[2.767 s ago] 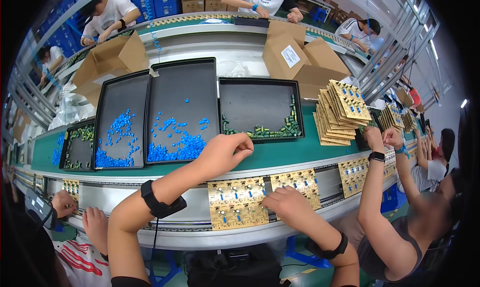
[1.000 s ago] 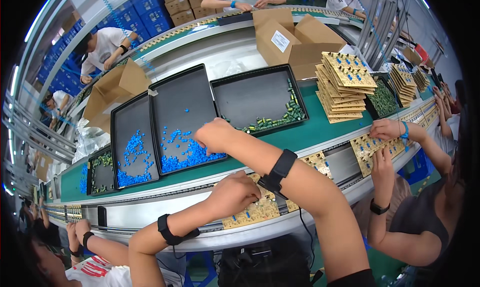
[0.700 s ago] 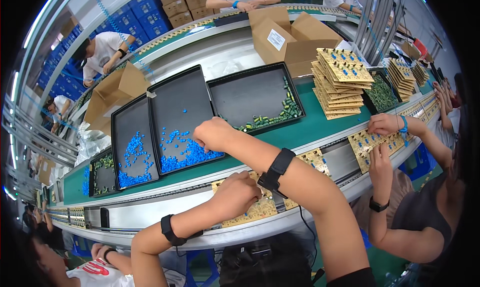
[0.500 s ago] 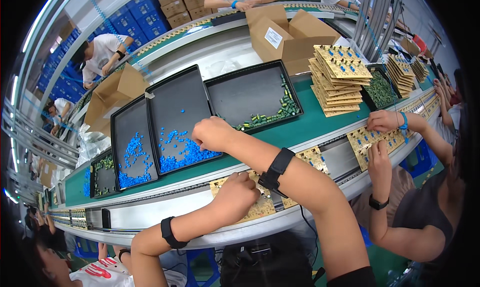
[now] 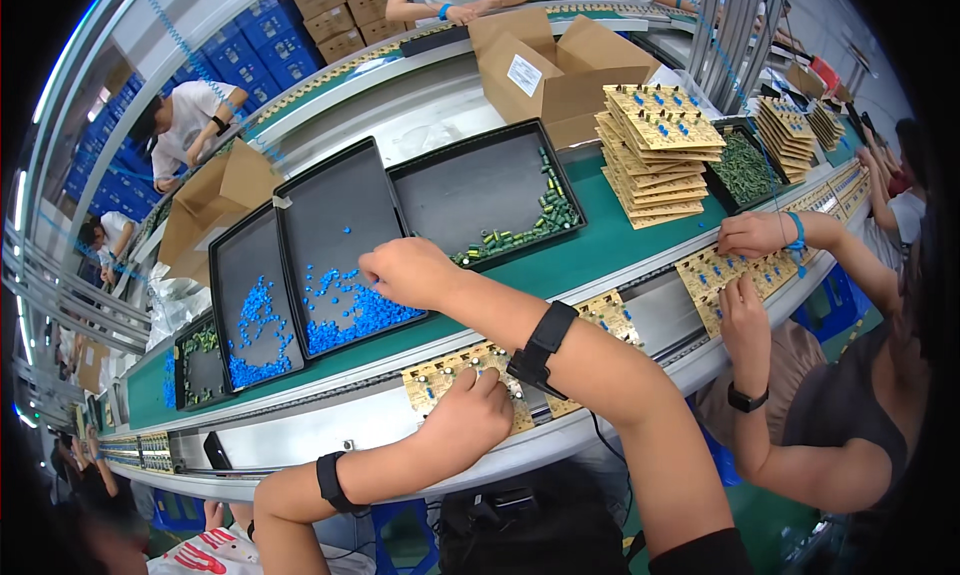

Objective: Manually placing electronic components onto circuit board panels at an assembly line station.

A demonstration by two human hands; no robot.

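My right hand (image 5: pixel 410 272) hovers over the near end of a black tray (image 5: pixel 335 190) of small blue components (image 5: pixel 362 317). Its fingers curl down and closed, and their tips are hidden, so I cannot make out what they hold. My left hand (image 5: pixel 467 420) rests, fingers bent and closed, over a tan circuit board (image 5: pixel 425 377) on the conveyor rail; whatever is in its fingertips is hidden. Small parts stand on that board. Another circuit board (image 5: pixel 608 315) lies to its right, partly behind my right forearm.
Further black trays hold green cylindrical parts (image 5: pixel 520 237) and more blue components (image 5: pixel 255 360). Stacked circuit boards (image 5: pixel 655 165) and an open cardboard box (image 5: pixel 545 80) stand beyond. At right, a co-worker's hands (image 5: pixel 750 237) work over another board (image 5: pixel 700 290).
The whole view has shifted slightly left. My left hand has drawn a little nearer to me over the board, while my right hand stays over the blue components.
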